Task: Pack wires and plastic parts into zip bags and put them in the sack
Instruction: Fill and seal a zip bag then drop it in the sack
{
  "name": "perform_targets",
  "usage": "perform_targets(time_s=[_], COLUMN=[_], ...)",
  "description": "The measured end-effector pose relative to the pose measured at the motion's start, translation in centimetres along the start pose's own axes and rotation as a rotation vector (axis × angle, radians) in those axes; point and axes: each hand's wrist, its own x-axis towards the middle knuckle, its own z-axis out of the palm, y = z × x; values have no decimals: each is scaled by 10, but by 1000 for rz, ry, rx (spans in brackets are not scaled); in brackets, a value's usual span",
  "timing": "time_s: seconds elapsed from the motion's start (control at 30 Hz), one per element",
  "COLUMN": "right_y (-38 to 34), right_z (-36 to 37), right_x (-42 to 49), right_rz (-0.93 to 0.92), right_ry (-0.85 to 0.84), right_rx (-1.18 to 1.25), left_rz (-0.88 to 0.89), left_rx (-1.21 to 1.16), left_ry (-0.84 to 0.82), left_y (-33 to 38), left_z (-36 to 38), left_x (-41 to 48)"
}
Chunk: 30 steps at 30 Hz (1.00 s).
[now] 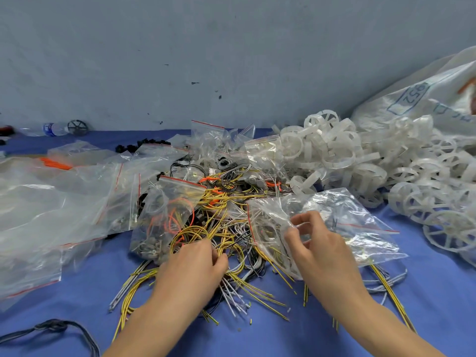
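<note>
Left hand [195, 264]: fingers curled into the yellow wires [226, 202], gripping a bunch.
Right hand [322, 251]: pinches the zip bag [355, 228], just right of the left hand.
Axis: the wires' loose ends fan toward the camera; the zip bag lies immediately to their right, so loading likely runs rightward.
Plastic rings [347, 153]: heaped beyond, right.
Sack [425, 99]: far right, behind the rings.

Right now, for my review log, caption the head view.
Left hand grips yellow wires, right hand pinches a clear zip bag; white plastic rings and the sack lie at right.
</note>
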Motion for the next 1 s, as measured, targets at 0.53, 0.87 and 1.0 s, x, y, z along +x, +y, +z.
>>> perform_targets(time_s=[0.53, 0.87, 1.0], right_y=[-34, -94, -93], right_z=[-7, -11, -11], right_x=[0, -10, -10], right_rz=[-332, -605, -548], right_ry=[121, -187, -232], right_rx=[-88, -82, -9], left_rz=[391, 809, 741], left_rx=[101, -91, -290], left_ry=[818, 866, 783], left_y=[-16, -6, 1], left_z=[-47, -49, -47], left_x=[4, -8, -13])
